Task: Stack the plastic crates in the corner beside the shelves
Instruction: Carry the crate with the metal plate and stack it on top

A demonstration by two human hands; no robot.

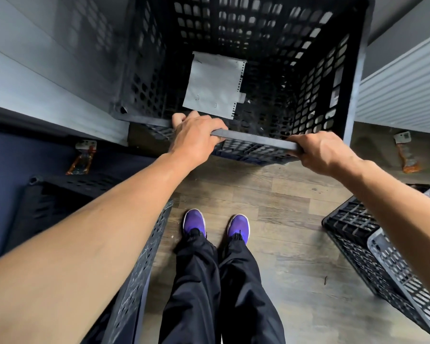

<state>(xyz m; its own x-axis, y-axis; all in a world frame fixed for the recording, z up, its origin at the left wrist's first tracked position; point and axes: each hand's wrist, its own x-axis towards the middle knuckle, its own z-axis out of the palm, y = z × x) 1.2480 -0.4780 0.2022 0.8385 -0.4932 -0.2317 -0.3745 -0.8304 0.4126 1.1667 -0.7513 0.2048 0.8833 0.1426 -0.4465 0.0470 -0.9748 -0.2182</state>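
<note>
A tall black perforated plastic crate (320, 78) stands in the corner ahead of me, open at the top, with a white sheet of paper (214, 85) lying inside. My left hand (196, 137) grips the left part of its near rim (253, 140). My right hand (320, 150) grips the right end of the same rim. Beneath that rim the perforated edge of another crate (246, 152) shows; whether the top crate rests fully on it I cannot tell.
A black crate (67, 202) stands at my lower left. Two more crates, one black (350, 224) and one grey (407, 276), lie at the lower right. White shelf panels (42, 90) flank the left, a ribbed white panel (402, 90) the right. Wooden floor (271, 207) lies underfoot.
</note>
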